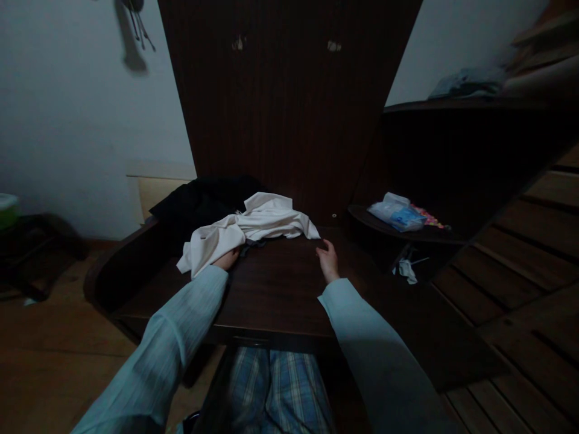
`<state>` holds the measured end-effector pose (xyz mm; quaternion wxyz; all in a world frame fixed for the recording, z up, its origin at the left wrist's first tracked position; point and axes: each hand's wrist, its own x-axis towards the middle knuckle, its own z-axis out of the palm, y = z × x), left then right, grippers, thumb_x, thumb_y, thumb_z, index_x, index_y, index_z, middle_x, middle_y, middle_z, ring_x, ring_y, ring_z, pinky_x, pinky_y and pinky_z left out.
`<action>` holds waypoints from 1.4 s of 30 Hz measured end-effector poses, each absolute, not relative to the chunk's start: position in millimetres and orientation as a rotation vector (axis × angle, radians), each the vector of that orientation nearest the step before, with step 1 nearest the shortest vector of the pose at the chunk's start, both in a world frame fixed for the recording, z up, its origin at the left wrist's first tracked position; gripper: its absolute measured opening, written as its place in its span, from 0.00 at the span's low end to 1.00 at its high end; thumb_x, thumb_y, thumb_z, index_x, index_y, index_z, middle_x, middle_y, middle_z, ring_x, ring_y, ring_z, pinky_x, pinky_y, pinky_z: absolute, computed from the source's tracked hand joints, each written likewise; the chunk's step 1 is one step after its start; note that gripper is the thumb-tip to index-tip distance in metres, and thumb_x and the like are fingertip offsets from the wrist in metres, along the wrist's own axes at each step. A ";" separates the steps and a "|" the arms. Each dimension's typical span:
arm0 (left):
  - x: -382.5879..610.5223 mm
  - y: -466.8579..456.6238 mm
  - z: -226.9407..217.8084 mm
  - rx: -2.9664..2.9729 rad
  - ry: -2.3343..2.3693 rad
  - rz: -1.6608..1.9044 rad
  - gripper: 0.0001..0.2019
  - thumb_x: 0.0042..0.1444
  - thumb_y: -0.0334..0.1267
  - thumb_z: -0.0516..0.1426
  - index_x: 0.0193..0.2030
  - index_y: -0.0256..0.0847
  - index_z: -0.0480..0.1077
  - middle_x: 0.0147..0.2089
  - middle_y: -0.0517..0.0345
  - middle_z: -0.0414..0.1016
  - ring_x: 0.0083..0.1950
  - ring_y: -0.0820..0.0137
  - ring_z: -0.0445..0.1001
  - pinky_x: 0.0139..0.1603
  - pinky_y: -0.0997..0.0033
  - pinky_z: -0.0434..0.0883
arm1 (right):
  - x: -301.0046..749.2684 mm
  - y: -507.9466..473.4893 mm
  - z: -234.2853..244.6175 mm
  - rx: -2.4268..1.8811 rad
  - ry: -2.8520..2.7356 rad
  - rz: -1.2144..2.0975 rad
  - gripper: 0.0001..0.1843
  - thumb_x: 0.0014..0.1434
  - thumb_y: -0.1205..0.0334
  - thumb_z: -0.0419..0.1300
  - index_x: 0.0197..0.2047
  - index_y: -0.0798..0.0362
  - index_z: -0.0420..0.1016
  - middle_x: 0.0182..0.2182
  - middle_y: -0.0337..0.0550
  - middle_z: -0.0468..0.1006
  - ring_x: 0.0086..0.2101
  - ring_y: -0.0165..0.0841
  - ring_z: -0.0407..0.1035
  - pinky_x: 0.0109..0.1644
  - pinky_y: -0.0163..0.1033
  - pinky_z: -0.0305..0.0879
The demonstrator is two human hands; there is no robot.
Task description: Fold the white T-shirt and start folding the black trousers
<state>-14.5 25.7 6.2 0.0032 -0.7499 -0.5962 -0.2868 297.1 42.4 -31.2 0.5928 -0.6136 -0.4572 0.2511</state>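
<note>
A crumpled white garment [266, 218] lies across the dark wooden desk top, with a stiff, collar-like fold at its back. My left hand [227, 259] reaches to the front of its left part, the fingers mostly hidden at the cloth, so their grip does not show. Just off the garment's right tip is my right hand [329, 260], thumb and forefinger apart and seemingly empty. A black cloth [203, 199] is heaped behind the garment at the left. Some small dark material shows under the white fabric near my left hand.
Tall dark panel [289, 108] rises behind the desk [275, 295]. On the right, a low shelf [384, 224] holds a plastic packet [400, 212], with crumpled white stuff [406, 270] beneath. A raised curved edge [108, 265] bounds the desk's left. Wooden slats stand at far right.
</note>
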 end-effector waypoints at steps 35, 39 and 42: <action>-4.5 13.7 13.3 -1.830 -2.228 -0.515 0.21 0.52 0.46 0.49 0.48 0.33 0.63 0.45 0.40 0.67 0.46 0.54 0.68 0.40 0.60 0.67 | 294.5 45.2 -29.8 -1.290 -0.887 0.713 0.26 0.44 0.58 0.53 0.48 0.57 0.62 0.43 0.52 0.71 0.30 0.31 0.70 0.36 0.40 0.67; 20.7 -7.2 13.7 -2.006 -1.843 -0.727 0.16 0.53 0.39 0.47 0.45 0.30 0.63 0.41 0.41 0.67 0.45 0.57 0.67 0.44 0.59 0.66 | 288.7 30.4 -20.0 -1.393 -1.032 0.424 0.31 0.47 0.57 0.53 0.54 0.59 0.57 0.50 0.57 0.66 0.44 0.38 0.67 0.49 0.45 0.61; 43.1 -20.3 8.7 -2.422 -1.426 -0.823 0.15 0.54 0.34 0.46 0.48 0.34 0.61 0.43 0.45 0.68 0.47 0.63 0.67 0.48 0.63 0.66 | 277.8 11.4 -8.3 -1.383 -1.312 0.095 0.32 0.51 0.55 0.51 0.58 0.57 0.53 0.56 0.55 0.60 0.53 0.40 0.56 0.56 0.48 0.52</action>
